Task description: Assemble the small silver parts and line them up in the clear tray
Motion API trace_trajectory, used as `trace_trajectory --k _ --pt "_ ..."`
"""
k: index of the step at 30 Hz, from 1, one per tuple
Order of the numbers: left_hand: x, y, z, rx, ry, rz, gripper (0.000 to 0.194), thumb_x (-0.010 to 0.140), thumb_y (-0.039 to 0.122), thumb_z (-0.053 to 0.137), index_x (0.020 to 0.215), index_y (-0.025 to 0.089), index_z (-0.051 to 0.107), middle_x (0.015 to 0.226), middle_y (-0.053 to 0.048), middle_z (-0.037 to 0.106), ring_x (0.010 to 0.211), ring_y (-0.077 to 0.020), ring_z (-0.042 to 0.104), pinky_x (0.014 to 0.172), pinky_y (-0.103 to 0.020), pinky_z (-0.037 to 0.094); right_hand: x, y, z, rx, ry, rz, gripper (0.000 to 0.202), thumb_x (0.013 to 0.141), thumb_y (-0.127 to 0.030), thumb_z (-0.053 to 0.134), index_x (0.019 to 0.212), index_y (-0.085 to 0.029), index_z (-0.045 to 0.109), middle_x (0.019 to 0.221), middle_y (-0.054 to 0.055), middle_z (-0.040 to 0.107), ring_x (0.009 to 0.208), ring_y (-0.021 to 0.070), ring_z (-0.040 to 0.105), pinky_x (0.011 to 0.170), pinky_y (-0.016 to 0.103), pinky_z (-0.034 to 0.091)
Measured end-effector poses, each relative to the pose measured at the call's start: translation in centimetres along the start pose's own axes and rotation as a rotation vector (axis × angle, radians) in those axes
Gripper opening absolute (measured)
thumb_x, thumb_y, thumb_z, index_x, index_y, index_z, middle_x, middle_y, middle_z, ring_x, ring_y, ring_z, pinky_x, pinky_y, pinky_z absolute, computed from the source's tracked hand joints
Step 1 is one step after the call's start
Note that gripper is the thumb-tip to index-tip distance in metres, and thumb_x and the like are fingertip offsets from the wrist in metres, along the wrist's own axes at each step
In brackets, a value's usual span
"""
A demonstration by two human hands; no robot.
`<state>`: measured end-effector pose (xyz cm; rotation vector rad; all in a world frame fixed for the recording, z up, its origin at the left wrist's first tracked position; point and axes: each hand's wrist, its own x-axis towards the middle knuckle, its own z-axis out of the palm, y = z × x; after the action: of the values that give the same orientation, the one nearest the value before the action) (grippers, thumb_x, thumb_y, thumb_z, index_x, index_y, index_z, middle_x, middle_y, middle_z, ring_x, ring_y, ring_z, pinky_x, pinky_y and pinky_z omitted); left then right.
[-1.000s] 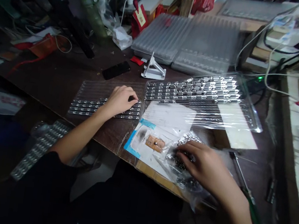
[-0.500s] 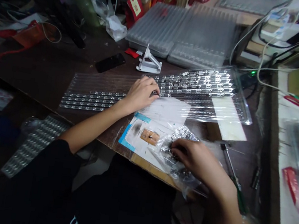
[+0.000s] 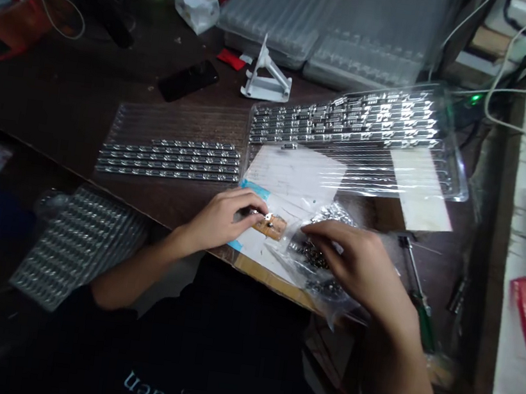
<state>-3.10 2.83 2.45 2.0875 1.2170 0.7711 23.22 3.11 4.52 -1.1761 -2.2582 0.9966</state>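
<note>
My left hand (image 3: 222,219) is at the left end of a small tan block (image 3: 274,227), thumb and forefinger closed on a small part too tiny to make out. The block lies on a white sheet edged with blue tape (image 3: 255,189). My right hand (image 3: 350,250) hangs over a clear plastic bag (image 3: 335,214) of small metal pieces, its fingers pinched; anything between them is hidden. Behind the hands, a clear ribbed tray (image 3: 350,121) holds rows of small metal parts. Another ribbed tray (image 3: 171,158) to the left has filled rows along its near side.
A phone (image 3: 188,80) and a white stand (image 3: 267,81) lie beyond the trays. Stacked clear trays (image 3: 371,37) stand at the back. A green-handled screwdriver (image 3: 423,315) is right of my right hand. More filled trays (image 3: 69,249) sit low at the left.
My left hand has come from the ribbed tray down to the tan block. My right hand remains over the bag, slightly raised. The view has shifted, with the trays higher in the picture.
</note>
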Motion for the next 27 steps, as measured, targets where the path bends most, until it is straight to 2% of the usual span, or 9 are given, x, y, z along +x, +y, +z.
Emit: trace_trajectory --k 5,9,16,19,22,24,27 --pt "-0.9 -0.8 1.5 0.029 0.037 0.014 0.005 0.092 0.023 0.067 0.094 0.02 0.069 0.094 -0.002 0.074 0.091 -0.0178 0.068 0.083 -0.031 0.048 0.5 -0.6 0.8 0.033 0.067 -0.042 0.027 0.094 -0.014 0.051 0.103 -0.023 0.075 0.097 0.006 0.073 0.086 0.0192 0.069 0.078 0.032 0.055" --pt "-1.2 -1.0 1.8 0.053 0.057 0.054 0.006 0.093 0.024 0.067 0.094 0.02 0.071 0.094 -0.002 0.076 0.091 -0.0178 0.068 0.083 -0.031 0.047 1.0 -0.6 1.8 0.009 0.076 -0.04 0.027 0.093 -0.013 0.051 0.104 -0.022 0.075 0.095 0.006 0.071 0.085 0.0185 0.068 0.077 0.031 0.054" --pt "-1.5 -1.4 2.1 0.024 0.073 0.042 0.005 0.09 0.024 0.07 0.094 0.02 0.072 0.096 -0.001 0.077 0.093 -0.0182 0.07 0.085 -0.033 0.047 1.6 -0.6 4.2 -0.161 0.105 0.017 0.021 0.092 -0.016 0.053 0.099 -0.019 0.072 0.093 0.007 0.072 0.083 0.0215 0.069 0.074 0.033 0.054" --pt "-1.5 -1.2 1.8 -0.015 0.161 0.024 0.004 0.091 0.023 0.069 0.09 0.02 0.071 0.093 -0.001 0.077 0.09 -0.0175 0.07 0.084 -0.032 0.048 2.0 -1.0 5.0 -0.179 0.094 0.021 0.021 0.093 -0.014 0.051 0.1 -0.017 0.07 0.095 0.008 0.071 0.086 0.0217 0.068 0.076 0.034 0.054" --pt "-1.8 -0.9 1.4 0.059 0.229 -0.043 0.006 0.093 0.022 0.066 0.089 0.02 0.069 0.092 -0.001 0.076 0.089 -0.0177 0.068 0.083 -0.033 0.047 2.2 -1.4 5.6 -0.17 0.042 -0.053 0.021 0.096 -0.015 0.049 0.105 -0.019 0.068 0.097 0.008 0.07 0.087 0.0206 0.066 0.077 0.034 0.055" --pt "-2.2 -0.9 1.2 0.161 0.167 -0.083 0.003 0.093 0.021 0.065 0.093 0.02 0.069 0.095 0.0 0.075 0.09 -0.0188 0.066 0.084 -0.034 0.045 2.3 -1.7 5.8 -0.262 0.007 -0.11 0.022 0.098 -0.015 0.048 0.106 -0.019 0.068 0.097 0.009 0.069 0.087 0.0219 0.065 0.077 0.035 0.054" --pt "-2.6 -0.9 1.1 0.241 0.074 -0.107 0.01 0.09 0.022 0.069 0.1 0.022 0.068 0.101 0.0 0.074 0.096 -0.0203 0.064 0.086 -0.035 0.043 2.3 -2.0 6.0 -0.422 -0.021 -0.147 0.025 0.1 -0.016 0.046 0.108 -0.018 0.069 0.097 0.012 0.069 0.087 0.0251 0.063 0.077 0.038 0.053"
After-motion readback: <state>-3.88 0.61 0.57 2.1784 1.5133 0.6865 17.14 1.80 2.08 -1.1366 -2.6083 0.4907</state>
